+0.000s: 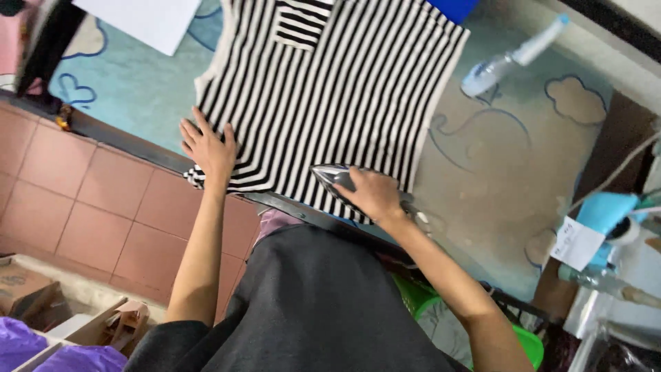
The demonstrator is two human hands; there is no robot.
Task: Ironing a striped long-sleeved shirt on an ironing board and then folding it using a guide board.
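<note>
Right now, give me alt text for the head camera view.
A person's right hand grips an iron on a black-and-white striped shirt, while the left hand presses the shirt's edge flat. A spray bottle lies on the light blue ironing surface.

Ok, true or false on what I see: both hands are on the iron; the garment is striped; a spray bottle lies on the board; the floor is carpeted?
1. Both hands grip the iron. False: only the right hand does; the left hand lies flat on the striped garment.
2. The garment is black-and-white striped. True.
3. A spray bottle lies on the ironing board. True.
4. The floor is carpeted. False: reddish tiles.
</note>
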